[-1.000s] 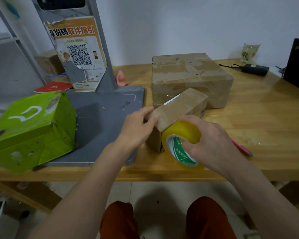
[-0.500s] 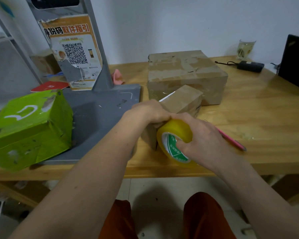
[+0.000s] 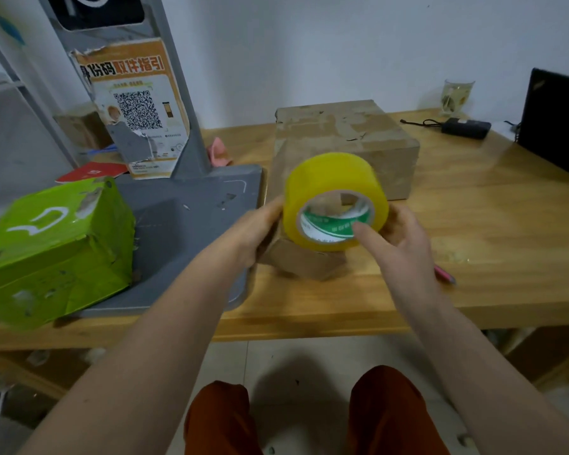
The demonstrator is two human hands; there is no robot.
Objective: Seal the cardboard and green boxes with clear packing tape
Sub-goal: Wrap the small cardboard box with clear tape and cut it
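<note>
1. While the right hand [image 3: 404,238] holds the tape roll [image 3: 335,201] up above the small cardboard box [image 3: 304,261], its thumb hooks into the roll's green-printed core and its fingers [image 3: 396,213] curl round the far right side of the yellow rim.
2. At the roll's left edge, the left hand [image 3: 260,228] touches the rim with its fingertips; its fingers are together and bent, reaching behind the roll, and whether they also grip the small box cannot be told.
3. Tilted on one edge, the small cardboard box sits on the wooden surface [image 3: 493,231] just in front of the large cardboard box [image 3: 349,139], mostly hidden by the roll.
4. Off to the left, well apart from the hands, the green box [image 3: 53,247] lies on a grey base plate [image 3: 184,231].
5. From that plate rises a grey post carrying an orange QR-code poster [image 3: 135,110].
6. A pink pen [image 3: 444,275] pokes out beside the right wrist.
7. Near the wall stand a drinking glass [image 3: 455,96], a black power adapter [image 3: 465,128] and a laptop [image 3: 555,123].
</note>
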